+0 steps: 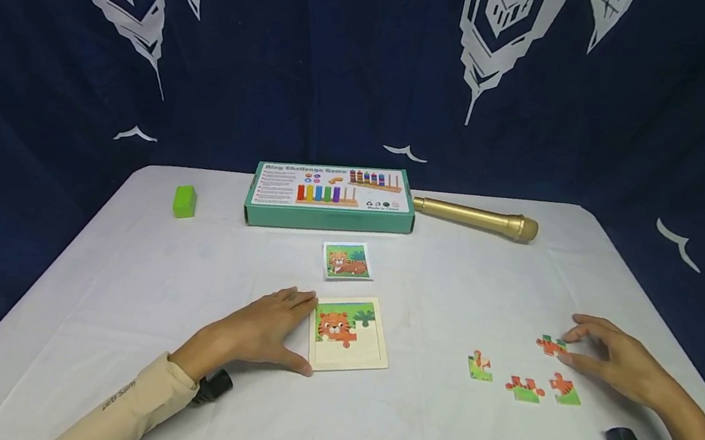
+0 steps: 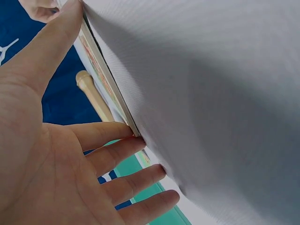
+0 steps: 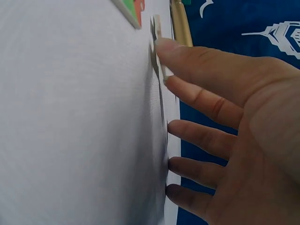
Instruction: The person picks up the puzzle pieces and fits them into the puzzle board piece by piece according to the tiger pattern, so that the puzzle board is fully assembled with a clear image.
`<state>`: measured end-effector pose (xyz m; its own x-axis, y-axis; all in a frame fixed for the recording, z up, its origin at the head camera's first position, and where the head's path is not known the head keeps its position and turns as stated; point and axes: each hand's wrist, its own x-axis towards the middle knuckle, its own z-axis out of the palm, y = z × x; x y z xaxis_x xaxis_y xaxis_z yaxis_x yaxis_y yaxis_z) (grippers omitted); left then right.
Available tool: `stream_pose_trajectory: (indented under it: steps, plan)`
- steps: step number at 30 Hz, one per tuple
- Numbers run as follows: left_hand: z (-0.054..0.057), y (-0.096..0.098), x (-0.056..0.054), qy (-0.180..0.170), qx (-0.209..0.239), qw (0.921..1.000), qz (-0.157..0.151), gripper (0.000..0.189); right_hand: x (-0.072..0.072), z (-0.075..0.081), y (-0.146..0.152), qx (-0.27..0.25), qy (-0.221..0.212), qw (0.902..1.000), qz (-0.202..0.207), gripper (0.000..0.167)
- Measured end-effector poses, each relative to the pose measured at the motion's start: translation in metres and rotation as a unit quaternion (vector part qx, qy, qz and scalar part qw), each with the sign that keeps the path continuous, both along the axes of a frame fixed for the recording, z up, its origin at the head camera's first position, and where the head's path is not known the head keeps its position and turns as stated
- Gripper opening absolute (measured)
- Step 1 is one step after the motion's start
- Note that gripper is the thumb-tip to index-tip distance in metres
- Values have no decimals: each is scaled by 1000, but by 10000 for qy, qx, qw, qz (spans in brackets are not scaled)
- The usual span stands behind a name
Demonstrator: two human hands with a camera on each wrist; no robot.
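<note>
A square wooden puzzle board (image 1: pixel 342 360) lies in front of me, its upper part filled with a tiger's head and a green plant. My left hand (image 1: pixel 266 324) rests along the board's left side, fingers extended, with the thumb at the near corner and the index finger at the far one. To the right, my right hand (image 1: pixel 619 363) pinches an orange-and-green puzzle piece (image 1: pixel 551 346) between thumb and index finger, low over the table. In the right wrist view the other fingertips (image 3: pixel 176 126) touch the white cloth.
Loose puzzle pieces lie near the right hand: one with a tail (image 1: pixel 479 366), a wide one (image 1: pixel 525 389) and a corner one (image 1: pixel 565 390). Beyond the board are a tiger picture card (image 1: pixel 347 261), a green game box (image 1: pixel 327 225), a gold microphone (image 1: pixel 475 217) and a green block (image 1: pixel 185 202).
</note>
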<state>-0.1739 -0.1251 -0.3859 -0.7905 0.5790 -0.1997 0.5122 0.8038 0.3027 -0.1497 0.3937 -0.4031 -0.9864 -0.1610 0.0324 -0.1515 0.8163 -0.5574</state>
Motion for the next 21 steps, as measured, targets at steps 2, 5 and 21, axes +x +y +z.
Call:
stream_pose_trajectory:
  steps: [2,5,21]
  plan:
    - [0,0,0,-6,0,10000,7,108,1,0,-1,26,150,9999,-40,31]
    - [0,0,0,-1,-3,10000,11,108,1,1,-2,170,341,9991,-158,30]
    - [0,1,0,13,6,10000,18,107,-1,4,-18,-1579,44,9873,153,31]
